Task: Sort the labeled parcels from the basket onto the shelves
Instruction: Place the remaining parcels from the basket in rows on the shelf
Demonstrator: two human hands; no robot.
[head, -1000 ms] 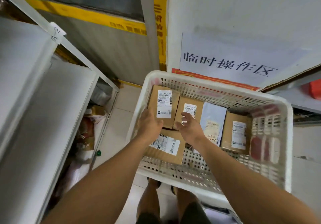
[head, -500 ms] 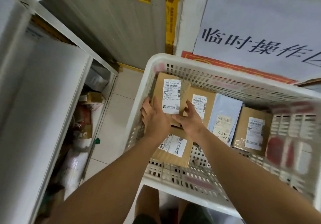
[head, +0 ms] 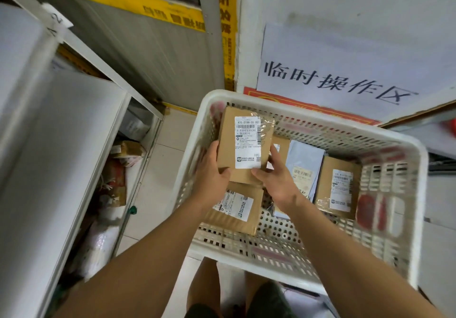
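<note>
Parcel (head: 245, 145): now lifted clear of the basket (head: 296, 100) floor.
Hands: left hand (head: 212, 174) and right hand (head: 276, 179) now grip its lower corners.

White paper sign (head: 340, 71) with black characters, yellow tape (head: 228, 29), tiled floor (head: 158, 169).

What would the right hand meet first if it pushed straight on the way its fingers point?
The right hand already pinches the lifted cardboard parcel. Pushed on up and away, it would probably reach the white basket's far wall next, though depth is unclear.
</note>
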